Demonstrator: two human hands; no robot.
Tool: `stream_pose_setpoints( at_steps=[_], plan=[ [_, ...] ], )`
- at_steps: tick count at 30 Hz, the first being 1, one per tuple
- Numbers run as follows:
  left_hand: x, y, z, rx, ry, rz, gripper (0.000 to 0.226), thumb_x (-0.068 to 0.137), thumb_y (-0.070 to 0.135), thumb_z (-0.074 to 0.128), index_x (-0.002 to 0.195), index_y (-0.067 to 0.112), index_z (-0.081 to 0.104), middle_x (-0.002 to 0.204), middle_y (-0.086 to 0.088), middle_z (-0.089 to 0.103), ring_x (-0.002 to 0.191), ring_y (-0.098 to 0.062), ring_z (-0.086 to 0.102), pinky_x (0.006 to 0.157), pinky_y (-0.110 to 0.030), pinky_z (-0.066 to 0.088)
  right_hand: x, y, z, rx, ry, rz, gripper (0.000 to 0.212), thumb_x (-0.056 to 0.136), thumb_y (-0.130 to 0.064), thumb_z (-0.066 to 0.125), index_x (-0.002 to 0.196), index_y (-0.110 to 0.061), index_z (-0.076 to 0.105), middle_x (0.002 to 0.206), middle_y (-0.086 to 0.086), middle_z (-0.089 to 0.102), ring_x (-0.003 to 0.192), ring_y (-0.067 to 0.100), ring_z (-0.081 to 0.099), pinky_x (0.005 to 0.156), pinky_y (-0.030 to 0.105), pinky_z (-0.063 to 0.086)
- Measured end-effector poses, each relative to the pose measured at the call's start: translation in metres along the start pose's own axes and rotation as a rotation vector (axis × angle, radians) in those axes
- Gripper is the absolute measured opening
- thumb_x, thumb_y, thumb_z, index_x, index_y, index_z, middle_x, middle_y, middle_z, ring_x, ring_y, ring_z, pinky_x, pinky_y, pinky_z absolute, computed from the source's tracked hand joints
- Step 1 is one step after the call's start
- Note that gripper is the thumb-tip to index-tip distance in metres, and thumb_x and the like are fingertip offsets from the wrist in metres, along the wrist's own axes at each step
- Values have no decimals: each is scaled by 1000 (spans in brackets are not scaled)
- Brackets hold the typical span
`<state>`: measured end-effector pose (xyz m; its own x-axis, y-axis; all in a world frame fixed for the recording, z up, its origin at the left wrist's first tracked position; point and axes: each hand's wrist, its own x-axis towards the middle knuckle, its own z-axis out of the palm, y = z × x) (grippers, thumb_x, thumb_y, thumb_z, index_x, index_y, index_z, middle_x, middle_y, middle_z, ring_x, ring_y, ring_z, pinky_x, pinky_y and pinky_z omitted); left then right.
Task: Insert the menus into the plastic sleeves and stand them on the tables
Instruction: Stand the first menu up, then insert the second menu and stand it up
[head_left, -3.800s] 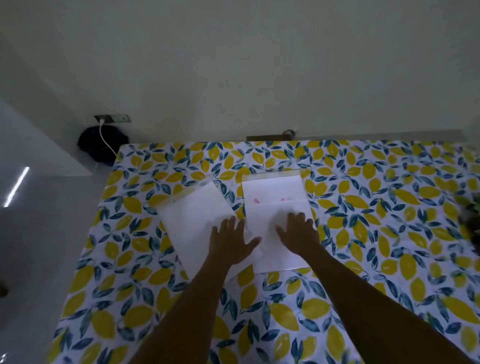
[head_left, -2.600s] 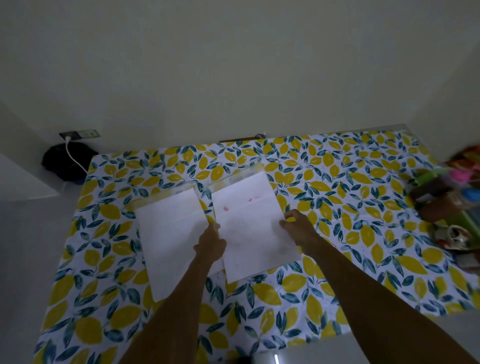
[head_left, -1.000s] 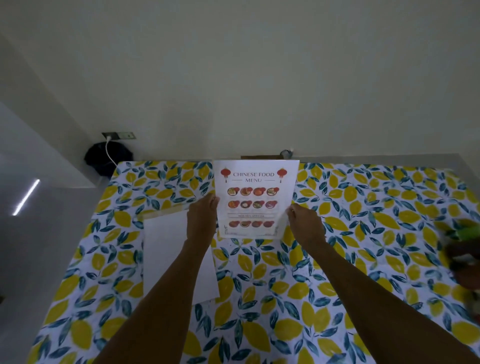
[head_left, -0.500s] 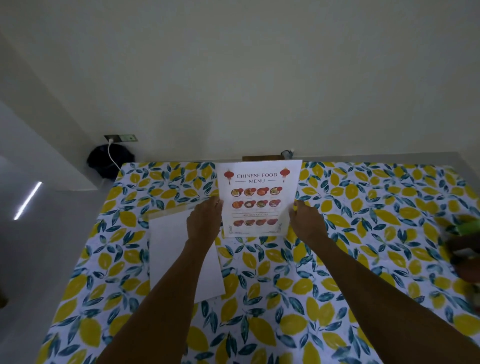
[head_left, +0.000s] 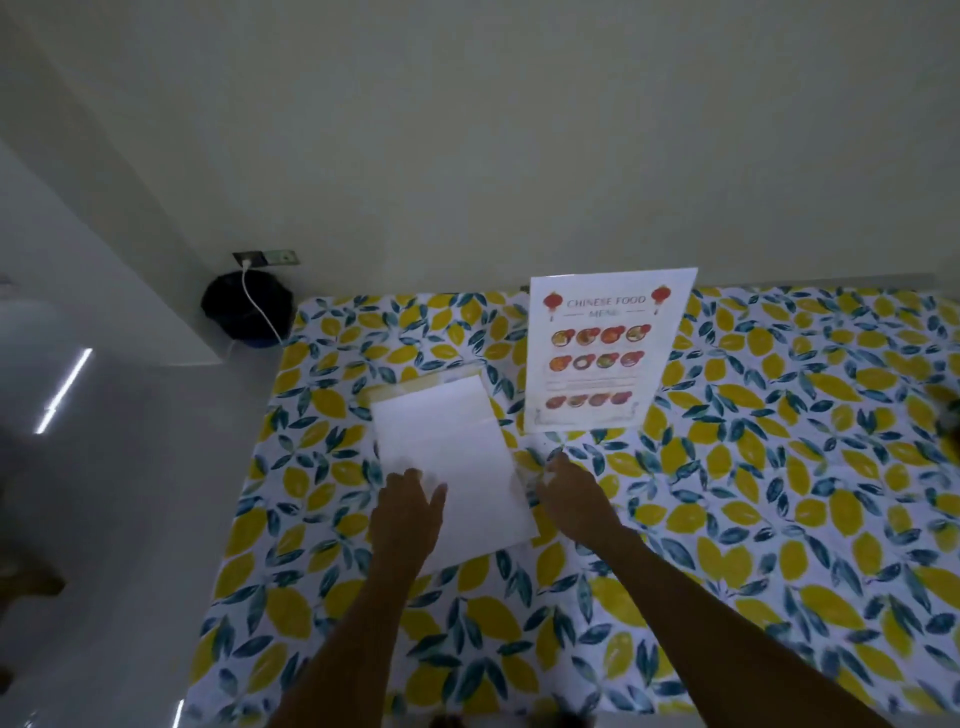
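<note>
Lemon-print table (head_left: 779, 519): two menus (head_left: 602, 358)

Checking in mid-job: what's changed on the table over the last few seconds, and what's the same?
The printed menu went from lying face down to standing upright near the far table edge; both hands have let it go. The left hand has moved onto the second sheet, and the right hand has come down beside that sheet's right edge. That sheet still lies flat on the lemon-print tablecloth.
</note>
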<state>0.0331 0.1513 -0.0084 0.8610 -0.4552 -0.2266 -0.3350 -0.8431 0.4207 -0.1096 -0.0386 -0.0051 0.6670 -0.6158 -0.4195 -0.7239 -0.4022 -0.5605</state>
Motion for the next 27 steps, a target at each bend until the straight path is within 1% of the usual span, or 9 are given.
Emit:
stream_pose_setpoints(
  at_steps=[3,6,8,11,13,15,18,23,27],
  plan=[
    [-5,-31,9,-96,-38,-69,55,93,43,57,131,4,51,128,-23,52,121,-39,50,100,-45,41,6,-11,31,-15,12,44,49,91,-34,53,130,-4,48,119,19,56,111,39,57,90,43,49],
    [-4,-42,10,-175,-1,-28,54,91,39,62,131,4,52,127,-22,54,122,-38,49,102,-43,39,12,-21,50,-24,19,125,48,92,-34,48,130,-4,46,124,22,49,113,42,53,96,48,46],
    [-2,-46,9,-251,23,-49,51,91,35,64,131,5,53,129,-20,55,124,-36,49,103,-42,38,14,-30,56,1,49,137,48,89,-33,45,127,-4,47,123,23,51,113,42,54,93,46,45],
    [1,-55,8,-353,41,-83,41,92,22,62,128,5,55,128,-18,57,122,-34,51,102,-39,38,17,-30,61,75,62,164,43,85,-15,48,127,-5,51,116,21,61,107,40,60,76,37,45],
    [9,-66,2,-358,45,-77,28,94,13,55,119,2,57,118,-20,62,110,-35,57,90,-38,42,13,-30,56,98,14,109,50,83,-13,46,133,-18,48,120,13,63,108,37,61,77,37,46],
    [12,-79,-8,-336,94,-41,16,94,3,48,100,-1,62,97,-21,64,87,-33,60,73,-34,40,2,-26,49,175,-30,27,53,88,-11,49,137,-30,48,129,6,62,111,33,62,85,46,54],
    [9,-93,-31,-452,159,25,20,89,0,55,91,9,72,79,-7,68,71,-23,63,65,-33,52,-23,-24,40,370,-36,-32,54,91,1,52,136,-27,54,121,8,69,105,25,67,81,43,60],
    [-2,-97,-66,-597,51,156,21,88,5,66,102,14,77,99,0,77,87,-12,71,77,-33,59,-59,-31,21,683,88,-89,36,92,-11,64,126,-22,65,114,-1,73,101,11,70,76,27,59],
    [-19,-89,-80,-623,85,201,23,88,7,69,109,13,75,106,0,74,92,-9,68,79,-29,58,-73,-41,-2,683,177,-150,38,89,5,61,120,-15,68,109,1,71,87,-2,68,71,25,59]
  ],
)
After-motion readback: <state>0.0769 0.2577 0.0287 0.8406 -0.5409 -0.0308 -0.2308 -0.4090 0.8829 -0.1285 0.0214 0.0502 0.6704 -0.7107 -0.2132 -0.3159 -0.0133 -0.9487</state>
